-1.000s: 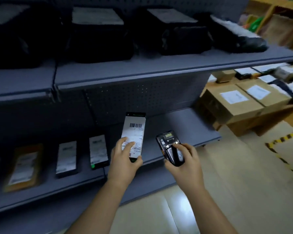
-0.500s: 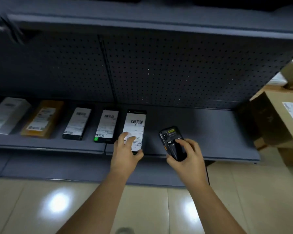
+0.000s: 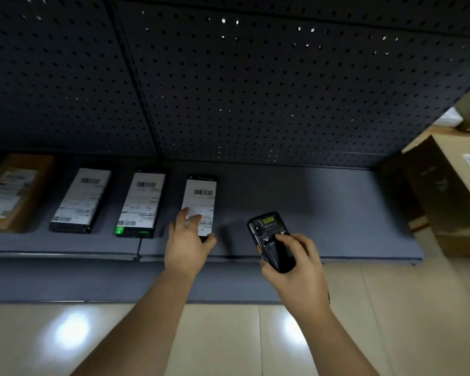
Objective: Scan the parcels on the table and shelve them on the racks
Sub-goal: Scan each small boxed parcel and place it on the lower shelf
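On the rack shelf (image 3: pixel 38 242) a row of parcels (image 3: pixel 141 204) is lying labels up, probably for reading. The left hand (image 3: pixel 186 240) is pinching the near end of a black parcel (image 3: pixel 201 196), laying it beside them. The right hand (image 3: pixel 296 267) is gripping the handheld scanner (image 3: pixel 272 240). A cardboard box (image 3: pixel 451 202) is standing at right.
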The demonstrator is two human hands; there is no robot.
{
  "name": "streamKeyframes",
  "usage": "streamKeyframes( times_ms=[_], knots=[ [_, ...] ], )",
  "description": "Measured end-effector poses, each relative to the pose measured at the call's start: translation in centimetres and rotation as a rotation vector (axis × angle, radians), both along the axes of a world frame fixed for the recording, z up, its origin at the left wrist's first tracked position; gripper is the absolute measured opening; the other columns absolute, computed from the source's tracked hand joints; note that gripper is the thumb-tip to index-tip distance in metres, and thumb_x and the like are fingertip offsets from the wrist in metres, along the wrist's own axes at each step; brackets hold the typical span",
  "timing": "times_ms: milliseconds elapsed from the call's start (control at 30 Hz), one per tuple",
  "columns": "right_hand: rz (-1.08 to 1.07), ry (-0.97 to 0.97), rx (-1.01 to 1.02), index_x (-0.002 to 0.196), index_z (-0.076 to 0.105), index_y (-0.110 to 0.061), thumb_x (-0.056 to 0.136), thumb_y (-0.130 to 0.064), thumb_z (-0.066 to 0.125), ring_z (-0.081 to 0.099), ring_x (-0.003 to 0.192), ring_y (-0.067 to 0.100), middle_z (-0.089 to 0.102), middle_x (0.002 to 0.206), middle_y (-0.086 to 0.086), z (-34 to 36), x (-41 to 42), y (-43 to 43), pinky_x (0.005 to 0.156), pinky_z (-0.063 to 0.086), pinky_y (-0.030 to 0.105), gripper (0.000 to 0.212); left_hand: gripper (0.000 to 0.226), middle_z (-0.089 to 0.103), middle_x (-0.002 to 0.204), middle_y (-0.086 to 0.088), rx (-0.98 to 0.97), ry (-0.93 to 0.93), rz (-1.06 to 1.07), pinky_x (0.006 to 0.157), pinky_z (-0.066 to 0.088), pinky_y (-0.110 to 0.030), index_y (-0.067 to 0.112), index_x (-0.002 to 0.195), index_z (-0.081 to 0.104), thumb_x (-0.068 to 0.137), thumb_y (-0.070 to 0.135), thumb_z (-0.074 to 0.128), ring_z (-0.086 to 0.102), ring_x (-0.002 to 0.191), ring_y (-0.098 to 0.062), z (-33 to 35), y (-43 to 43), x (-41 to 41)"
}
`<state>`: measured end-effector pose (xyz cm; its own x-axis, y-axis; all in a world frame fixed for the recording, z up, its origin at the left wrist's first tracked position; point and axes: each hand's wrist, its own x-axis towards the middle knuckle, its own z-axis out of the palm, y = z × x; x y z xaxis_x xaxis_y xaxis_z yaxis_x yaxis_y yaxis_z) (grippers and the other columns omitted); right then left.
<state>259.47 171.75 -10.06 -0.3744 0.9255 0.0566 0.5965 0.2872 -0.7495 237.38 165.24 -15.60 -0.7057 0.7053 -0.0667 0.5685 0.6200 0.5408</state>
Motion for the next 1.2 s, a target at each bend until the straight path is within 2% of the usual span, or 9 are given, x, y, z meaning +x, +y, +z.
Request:
streamKeyframes(
  times_ms=[300, 433, 500, 567, 667, 833, 1033, 1133, 1200],
  knots=[
    [-0.014, 0.001, 0.019, 0.117, 0.066, -0.029, 0.067, -0.025, 0.084, 0.045, 0.103, -0.020, 0.046, 0.121, -0.018, 2.1, -0.1, 0.0, 0.080, 0.034, -0.004, 0.053, 0.052, 0.039, 0.149, -0.009, 0.090, 0.067, -0.060, 0.101, 0.044, -0.048, 0.014, 0.132, 0.059, 0.087, 0.041, 0.068, 0.036, 0.131, -0.031, 1.5, 0.3, -0.3],
    [0.023, 0.066, 0.023, 0.115, 0.067, -0.028, 0.066, -0.024, 0.085, 0.049, 0.100, -0.009, 0.047, 0.121, -0.016, 5.1, -1.4, -2.2, 0.082, 0.032, -0.003, 0.053, 0.050, 0.049, 0.142, -0.005, 0.226, 0.150, -0.153, 0.107, 0.041, -0.046, 0.014, 0.131, 0.058, 0.090, 0.042, 0.061, 0.041, 0.130, -0.029, 6.4, -4.6, -1.2],
    [0.067, 0.104, 0.006, 0.115, 0.067, -0.029, 0.066, -0.024, 0.085, 0.049, 0.100, -0.005, 0.047, 0.122, -0.016, 7.4, -2.4, -4.1, 0.085, 0.037, 0.003, 0.053, 0.053, 0.048, 0.142, 0.002, 0.255, 0.189, -0.153, 0.111, 0.037, -0.041, 0.017, 0.135, 0.054, 0.092, 0.048, 0.057, 0.038, 0.133, -0.024, 10.3, -7.7, -2.0],
    [0.116, 0.139, 0.014, 0.114, 0.067, -0.030, 0.065, -0.023, 0.085, 0.050, 0.101, -0.007, 0.047, 0.122, -0.016, 10.1, -3.5, -6.5, 0.088, 0.041, 0.014, 0.053, 0.055, 0.047, 0.141, 0.006, 0.277, 0.245, -0.153, 0.111, 0.037, -0.037, 0.019, 0.137, 0.052, 0.093, 0.052, 0.051, 0.037, 0.133, -0.017, 14.6, -11.2, -2.8],
    [0.184, 0.185, 0.053, 0.113, 0.066, -0.031, 0.064, -0.024, 0.085, 0.050, 0.103, -0.008, 0.047, 0.121, -0.017, 14.6, -5.7, -11.3, 0.088, 0.042, 0.021, 0.053, 0.053, 0.043, 0.143, 0.010, 0.318, 0.306, -0.147, 0.111, 0.037, -0.036, 0.021, 0.139, 0.051, 0.093, 0.048, 0.056, 0.035, 0.135, -0.013, 20.6, -16.8, -4.6],
    [0.267, 0.220, 0.143, 0.118, 0.062, -0.037, 0.069, -0.034, 0.082, 0.049, 0.103, -0.001, 0.045, 0.126, -0.021, 21.7, -10.6, -21.8, 0.084, 0.039, 0.019, 0.053, 0.051, 0.045, 0.141, 0.011, 0.458, 0.431, -0.117, 0.108, 0.041, -0.036, 0.021, 0.133, 0.056, 0.090, 0.048, 0.058, 0.037, 0.133, -0.010, 28.1, -28.5, -8.1],
    [0.384, 0.317, 0.216, 0.118, 0.060, -0.037, 0.072, -0.031, 0.082, 0.045, 0.105, -0.003, 0.042, 0.125, -0.020, 28.0, -19.2, -36.9, 0.080, 0.034, 0.005, 0.051, 0.057, 0.046, 0.141, 0.006, 0.494, 0.550, -0.024, 0.109, 0.041, -0.038, 0.019, 0.135, 0.056, 0.091, 0.054, 0.048, 0.038, 0.134, -0.015, 33.6, -46.8, -14.7],
    [0.459, 0.339, 0.239, 0.119, 0.061, -0.035, 0.071, -0.032, 0.082, 0.046, 0.109, 0.000, 0.043, 0.127, -0.018, 30.1, -24.5, -43.6, 0.089, 0.039, 0.018, 0.053, 0.054, 0.044, 0.142, 0.007, 0.484, 0.585, 0.056, 0.110, 0.040, -0.038, 0.020, 0.136, 0.055, 0.091, 0.050, 0.056, 0.035, 0.135, -0.014, 36.0, -55.2, -18.8],
    [0.511, 0.352, 0.245, 0.121, 0.061, -0.035, 0.071, -0.036, 0.081, 0.047, 0.110, 0.002, 0.043, 0.128, -0.018, 31.2, -28.5, -47.8, 0.088, 0.037, 0.020, 0.054, 0.055, 0.043, 0.142, 0.007, 0.463, 0.605, 0.108, 0.110, 0.039, -0.038, 0.021, 0.136, 0.054, 0.091, 0.052, 0.055, 0.035, 0.136, -0.014, 36.9, -60.2, -21.9]
  ],
)
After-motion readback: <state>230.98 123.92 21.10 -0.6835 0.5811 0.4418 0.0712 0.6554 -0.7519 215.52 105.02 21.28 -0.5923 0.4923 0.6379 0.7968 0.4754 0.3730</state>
